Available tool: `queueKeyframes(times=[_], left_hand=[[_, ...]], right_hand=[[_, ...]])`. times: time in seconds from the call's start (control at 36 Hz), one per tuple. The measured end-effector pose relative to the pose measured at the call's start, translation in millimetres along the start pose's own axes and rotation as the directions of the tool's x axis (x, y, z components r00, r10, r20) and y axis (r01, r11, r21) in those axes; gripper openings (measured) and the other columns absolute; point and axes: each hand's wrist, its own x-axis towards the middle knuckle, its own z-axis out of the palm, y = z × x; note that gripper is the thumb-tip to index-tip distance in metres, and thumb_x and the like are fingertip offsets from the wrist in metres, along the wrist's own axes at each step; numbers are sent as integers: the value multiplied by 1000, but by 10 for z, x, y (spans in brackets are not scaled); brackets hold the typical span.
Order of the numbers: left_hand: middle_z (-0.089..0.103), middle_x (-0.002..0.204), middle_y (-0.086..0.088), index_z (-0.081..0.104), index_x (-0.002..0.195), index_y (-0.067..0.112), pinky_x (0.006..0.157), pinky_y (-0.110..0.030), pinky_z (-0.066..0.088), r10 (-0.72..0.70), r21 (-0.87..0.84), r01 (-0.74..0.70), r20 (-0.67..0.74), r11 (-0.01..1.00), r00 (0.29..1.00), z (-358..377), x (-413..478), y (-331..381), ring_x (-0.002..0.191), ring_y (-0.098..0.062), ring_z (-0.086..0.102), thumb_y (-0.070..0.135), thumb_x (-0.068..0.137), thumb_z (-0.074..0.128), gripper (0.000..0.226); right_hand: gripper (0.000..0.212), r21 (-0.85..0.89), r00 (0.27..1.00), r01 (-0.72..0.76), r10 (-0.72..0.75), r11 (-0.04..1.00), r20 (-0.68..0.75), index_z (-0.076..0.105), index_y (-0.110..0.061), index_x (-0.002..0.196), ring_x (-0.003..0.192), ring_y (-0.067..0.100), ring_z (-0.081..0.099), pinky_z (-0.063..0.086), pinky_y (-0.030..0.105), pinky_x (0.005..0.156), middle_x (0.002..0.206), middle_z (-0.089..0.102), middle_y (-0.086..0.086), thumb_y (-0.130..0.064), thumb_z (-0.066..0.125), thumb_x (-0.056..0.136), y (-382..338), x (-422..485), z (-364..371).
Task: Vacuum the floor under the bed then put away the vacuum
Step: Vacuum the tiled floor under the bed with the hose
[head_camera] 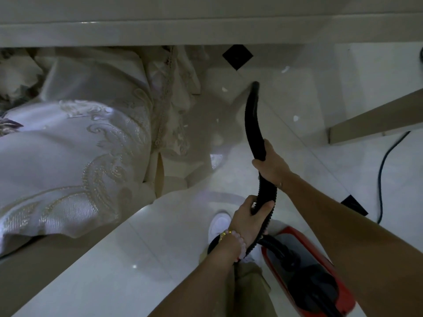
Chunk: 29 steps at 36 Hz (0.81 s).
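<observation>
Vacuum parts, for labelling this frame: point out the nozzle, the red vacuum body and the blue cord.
nozzle (pixel 251 120): head view, its middle.
red vacuum body (pixel 290 231): head view, red casing edge.
blue cord (pixel 380 179): head view, middle stretch.

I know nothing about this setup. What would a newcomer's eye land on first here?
First comes the black vacuum hose curving through the middle, gripped by the right hand higher up and the left hand below it. The red vacuum body sits on the pale tiled floor at lower right, and an embroidered bedspread fills the left side.
</observation>
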Motion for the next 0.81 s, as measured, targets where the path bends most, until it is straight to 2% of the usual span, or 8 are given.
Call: queueKeyframes(times=[0.11,0.28,0.47,0.58,0.69,0.75,0.81], left_hand=[[61,80,-11,52,105,15,57,-27,49,-15,10,15,-1,1000,1000,48,-37,9,59,-21,58,45,88,57,35],[62,80,-10,50,105,18,60,-30,49,-13,6,13,2,1000,1000,67,-90,-28,58,-18,58,45,89,56,32],[60,77,-11,51,106,13,48,-16,47,16,2,-16,-39,1000,999,47,-165,-72,52,-12,56,40,92,54,31],[62,73,-6,54,107,16,51,-15,49,12,0,-12,-56,1000,998,45,-168,-103,50,-10,56,39,91,56,28],[62,74,-5,54,108,19,62,-26,53,-15,-2,14,-42,1000,999,60,-153,-132,55,-13,57,41,90,57,28],[62,73,-5,54,107,22,67,-30,54,-19,0,19,-34,1000,999,74,-143,-146,57,-14,57,42,89,58,27],[62,71,-3,54,105,24,64,-28,52,-18,4,18,-32,1000,999,97,-148,-148,55,-13,57,42,88,59,26]], right_hand=[[61,59,999,22,-24,998,41,24,-27,142,76,33,60,52,42,73,90,56,9,-13,49,88,32,-43,-32],[66,56,988,79,-86,995,132,20,-31,146,76,28,57,53,44,79,96,55,6,-11,49,90,-36,-101,-19],[65,45,969,122,-129,991,211,24,-33,144,75,28,55,53,51,83,93,55,10,-12,49,88,-105,-141,79],[64,62,973,105,-115,993,200,22,-32,145,73,26,55,52,48,82,93,56,9,-11,48,90,-72,-177,98],[66,89,987,56,-69,994,147,17,-36,146,77,30,59,54,49,84,107,59,15,-14,47,92,8,-204,85],[63,100,992,41,-53,994,118,20,-33,145,76,31,59,55,48,81,103,59,16,-15,47,92,50,-210,70],[61,121,994,31,-44,992,105,21,-33,144,73,29,59,55,45,78,97,58,12,-15,47,92,97,-225,46]])
